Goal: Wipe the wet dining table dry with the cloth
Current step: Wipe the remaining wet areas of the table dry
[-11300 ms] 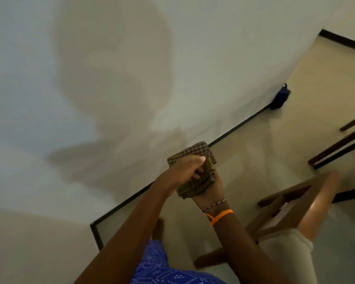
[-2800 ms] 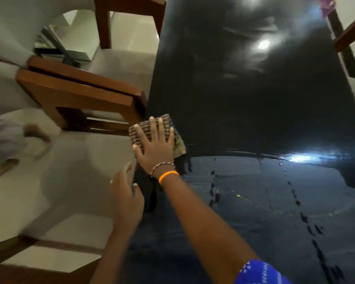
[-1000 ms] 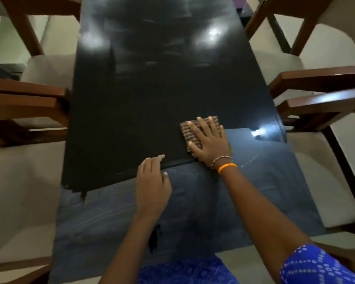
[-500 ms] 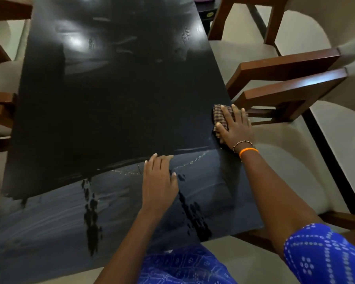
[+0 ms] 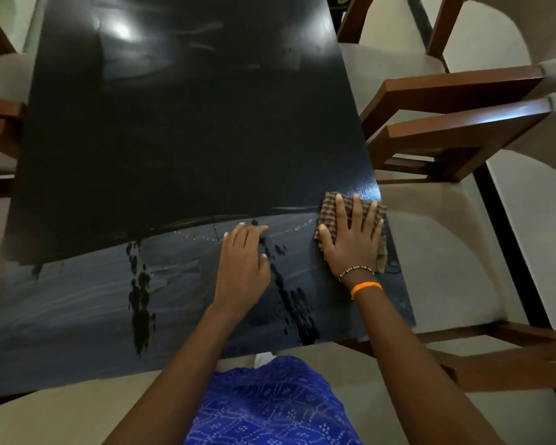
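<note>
two hands (image 5: 352, 240) are on the dining table (image 5: 187, 130): the right presses flat, fingers spread, on the checked cloth (image 5: 329, 208) at the table's right edge, and the left hand (image 5: 243, 264) rests open on the near, paler band. the wiping looks mid-stroke, judging by that band against the dark far part. next, likely a sweep leftward along that boundary, pressing firmly.

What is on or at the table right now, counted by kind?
Hands: 2, left hand flat on the dining table, right hand pressing the cloth
Cloths: 1, checked cloth
Wristbands: 2, beaded and orange
Total: 5
</note>
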The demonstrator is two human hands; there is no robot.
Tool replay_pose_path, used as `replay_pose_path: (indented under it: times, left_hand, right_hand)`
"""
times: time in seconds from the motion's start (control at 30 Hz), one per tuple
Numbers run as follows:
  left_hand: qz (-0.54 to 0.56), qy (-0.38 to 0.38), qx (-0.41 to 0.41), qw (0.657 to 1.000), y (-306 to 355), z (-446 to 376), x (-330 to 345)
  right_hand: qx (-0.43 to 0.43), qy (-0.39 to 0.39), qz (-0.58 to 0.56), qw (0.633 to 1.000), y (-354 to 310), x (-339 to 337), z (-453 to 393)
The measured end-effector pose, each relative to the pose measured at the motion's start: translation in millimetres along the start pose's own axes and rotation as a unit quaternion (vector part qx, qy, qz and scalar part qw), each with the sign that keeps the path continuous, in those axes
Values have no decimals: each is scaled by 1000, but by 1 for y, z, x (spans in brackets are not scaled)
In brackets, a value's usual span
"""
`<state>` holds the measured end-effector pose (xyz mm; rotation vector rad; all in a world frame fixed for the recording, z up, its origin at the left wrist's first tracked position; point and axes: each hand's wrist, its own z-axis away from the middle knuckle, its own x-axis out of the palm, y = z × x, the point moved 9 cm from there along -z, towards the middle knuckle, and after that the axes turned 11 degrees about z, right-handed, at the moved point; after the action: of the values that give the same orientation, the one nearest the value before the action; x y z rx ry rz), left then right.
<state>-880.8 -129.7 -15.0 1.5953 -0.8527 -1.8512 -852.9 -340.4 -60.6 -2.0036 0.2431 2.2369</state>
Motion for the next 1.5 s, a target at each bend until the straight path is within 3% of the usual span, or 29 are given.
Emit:
replay_pose_path:
  times: [0.17,0.5,0.63,0.77,0.9,1.03,1.23,1.37,1.5]
  left_hand:
    - [33,24,-17,999,-29,20,-38]
    - [28,123,-101,987,-157,84,-187]
    - [10,147,-137,980,-212,113,-238]
    - [-4,148,-156,977,-252,134,-272]
    - [45,146,-164,975,-275,147,-284]
    - [109,150,-192,964,-290,157,-284]
    - [175,154,-225,946,-300,171,-278]
    - [176,153,-224,946,-296,171,-278]
    - [194,168,-228,939,-289,178,-273]
  right_hand:
    - [-80,0,-14,997,-92,-4,-4]
    - [-212,-2,-24,977,-330,-8,60]
    - [-309,-6,-6,951,-443,-5,94]
    - [-394,9,21,919,-513,-7,97]
    - [-415,9,40,909,-538,-9,69]
    - [-385,-3,33,922,-544,-13,68]
    - [-435,3,7,900,-528,-1,171]
    - [-462,14,13,887,-497,3,197]
    - [-407,11,29,913,-434,-3,163]
